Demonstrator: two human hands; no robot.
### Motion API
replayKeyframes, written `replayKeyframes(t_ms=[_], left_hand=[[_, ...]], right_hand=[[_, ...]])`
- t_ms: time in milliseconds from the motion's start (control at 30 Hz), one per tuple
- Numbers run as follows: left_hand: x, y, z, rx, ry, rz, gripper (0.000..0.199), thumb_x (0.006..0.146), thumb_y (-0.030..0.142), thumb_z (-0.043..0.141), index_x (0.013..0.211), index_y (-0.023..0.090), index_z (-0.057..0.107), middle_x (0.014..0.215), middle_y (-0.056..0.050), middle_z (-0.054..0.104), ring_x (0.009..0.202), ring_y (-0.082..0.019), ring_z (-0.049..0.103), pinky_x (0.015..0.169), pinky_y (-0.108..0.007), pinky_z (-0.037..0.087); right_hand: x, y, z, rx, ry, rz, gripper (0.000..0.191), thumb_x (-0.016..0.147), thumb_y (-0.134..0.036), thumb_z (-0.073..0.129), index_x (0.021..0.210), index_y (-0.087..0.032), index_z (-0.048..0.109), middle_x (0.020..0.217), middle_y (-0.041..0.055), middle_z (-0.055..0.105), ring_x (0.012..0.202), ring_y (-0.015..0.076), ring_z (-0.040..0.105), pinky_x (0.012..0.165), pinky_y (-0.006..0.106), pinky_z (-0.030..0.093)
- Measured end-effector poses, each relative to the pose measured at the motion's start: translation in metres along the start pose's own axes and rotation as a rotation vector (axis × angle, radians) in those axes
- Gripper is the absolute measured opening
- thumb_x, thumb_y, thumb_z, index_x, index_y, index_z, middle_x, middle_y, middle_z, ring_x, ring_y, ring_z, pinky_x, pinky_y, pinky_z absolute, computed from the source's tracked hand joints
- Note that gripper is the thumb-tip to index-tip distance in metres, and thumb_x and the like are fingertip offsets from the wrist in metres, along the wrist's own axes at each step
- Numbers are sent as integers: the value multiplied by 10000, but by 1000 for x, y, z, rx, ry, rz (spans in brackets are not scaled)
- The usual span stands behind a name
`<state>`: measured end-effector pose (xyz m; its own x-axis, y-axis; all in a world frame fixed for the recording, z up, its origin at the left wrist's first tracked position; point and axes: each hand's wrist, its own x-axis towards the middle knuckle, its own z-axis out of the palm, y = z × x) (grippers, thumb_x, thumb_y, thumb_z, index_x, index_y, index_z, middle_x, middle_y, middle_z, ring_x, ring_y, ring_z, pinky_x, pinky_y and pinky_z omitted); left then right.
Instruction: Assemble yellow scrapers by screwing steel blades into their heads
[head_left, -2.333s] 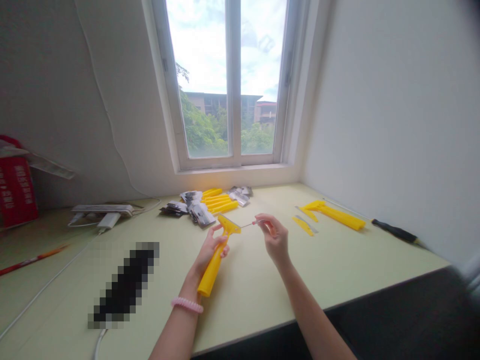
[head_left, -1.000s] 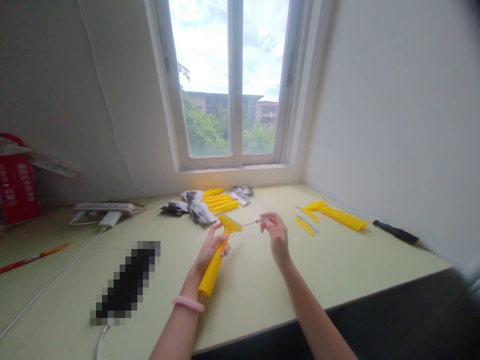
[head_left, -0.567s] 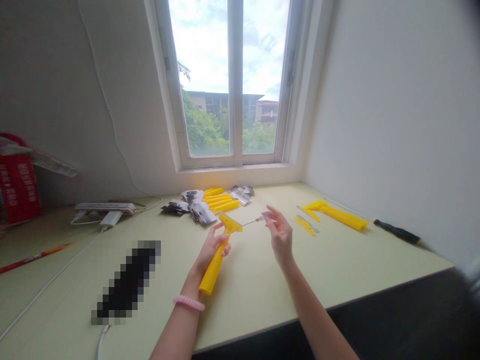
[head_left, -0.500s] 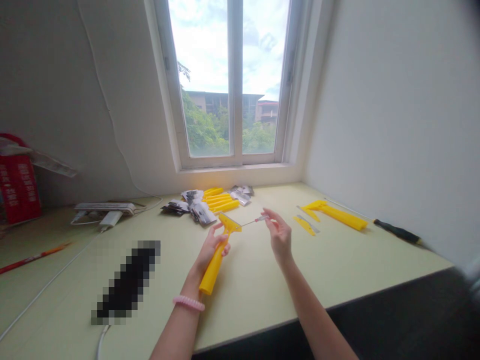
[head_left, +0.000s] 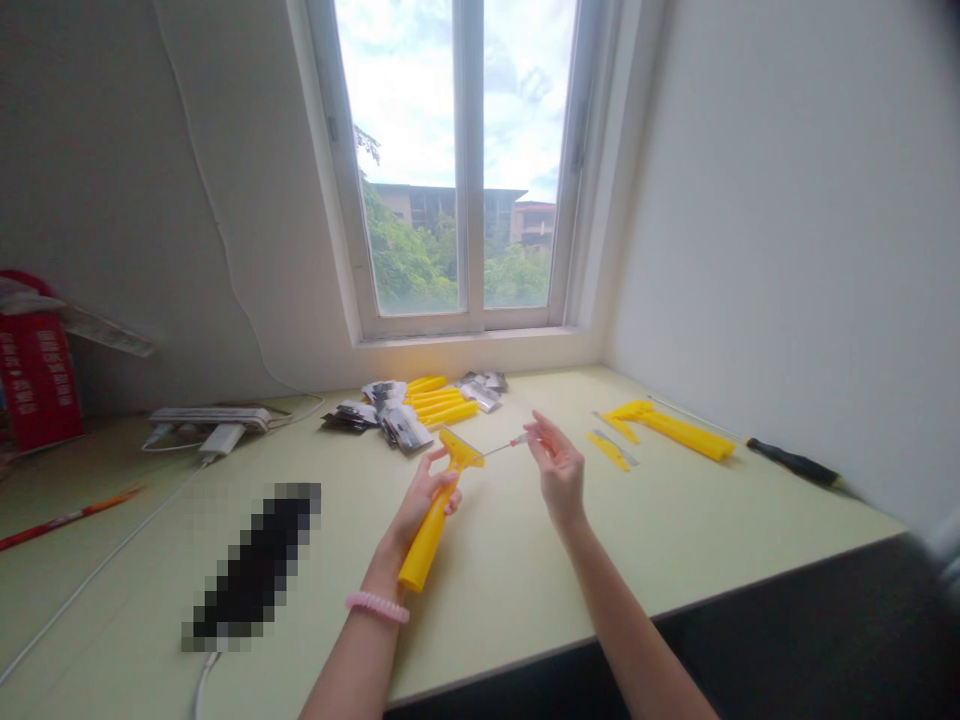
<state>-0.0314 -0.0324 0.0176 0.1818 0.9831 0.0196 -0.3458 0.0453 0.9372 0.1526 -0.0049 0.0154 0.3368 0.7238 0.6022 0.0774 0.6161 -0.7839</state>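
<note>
My left hand point(head_left: 426, 500) is wrapped round the handle of a yellow scraper point(head_left: 427, 540), its wide head tilted up and away from me. In my right hand point(head_left: 559, 468) a small screwdriver point(head_left: 519, 440) with a thin metal shaft is pinched by its handle. The shaft's tip reaches the right end of the scraper's head; I cannot make out the screw or slot there. To the right lies a second yellow scraper point(head_left: 682, 432), apart from both hands. Beside it rest a yellow piece point(head_left: 609, 452) with a grey blade and another loose yellow piece point(head_left: 624, 428).
Below the window, several yellow handles point(head_left: 446, 403) lie among silvery packets point(head_left: 406, 425). A long black-handled screwdriver point(head_left: 795, 462) lies near the right wall. At left are a power strip point(head_left: 210, 415), a red pencil-like stick point(head_left: 67, 518) and a pixelated dark object point(head_left: 255, 570) with a white cable.
My right hand's fingers have shifted slightly and opened a little around the small screwdriver. The scraper in my left hand stays almost in place.
</note>
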Motion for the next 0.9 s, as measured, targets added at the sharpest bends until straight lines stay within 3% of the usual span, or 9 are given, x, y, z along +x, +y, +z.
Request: replayKeyframes(t_ms=[267, 400, 567, 733, 900], left_hand=[[3, -3, -2, 4, 5, -27, 504, 638, 232, 563, 1074, 211, 310, 649, 30, 516, 392, -44, 418, 405, -168, 239], [4, -4, -3, 7, -2, -35, 507, 637, 219, 553, 1078, 207, 303, 609, 54, 490, 379, -43, 409, 405, -171, 247], [4, -3, -3, -8, 4, -18, 491, 650, 215, 547, 1076, 206, 303, 628, 49, 499, 375, -37, 407, 396, -170, 232], [3, -3, -2, -10, 1, -27, 484, 656, 210, 545, 1078, 206, 308, 632, 45, 500, 385, -39, 415, 399, -169, 235], [2, -2, -1, -19, 2, -21, 488, 652, 214, 559, 1075, 206, 316, 661, 40, 505, 384, -33, 415, 398, -169, 230]], right_hand=[[-1, -3, 2, -138, -50, -58, 402, 741, -315, 573, 1132, -222, 561, 926, 62, 584, 823, 164, 554, 675, 305, 497], [-1, 1, 1, -110, -20, -43, 340, 754, -295, 561, 1078, -197, 598, 820, 41, 593, 724, 139, 564, 709, 315, 494], [-1, 3, 2, -9, -28, 36, 302, 757, -277, 543, 1028, -157, 600, 893, 77, 633, 774, 167, 601, 723, 339, 504], [-2, -1, 4, -120, -13, -17, 304, 742, -321, 564, 1002, -170, 611, 865, 74, 641, 762, 173, 595, 654, 312, 510], [-3, 0, 3, -92, 12, -3, 295, 768, -290, 533, 1023, -161, 602, 831, 65, 642, 729, 164, 604, 706, 336, 509]])
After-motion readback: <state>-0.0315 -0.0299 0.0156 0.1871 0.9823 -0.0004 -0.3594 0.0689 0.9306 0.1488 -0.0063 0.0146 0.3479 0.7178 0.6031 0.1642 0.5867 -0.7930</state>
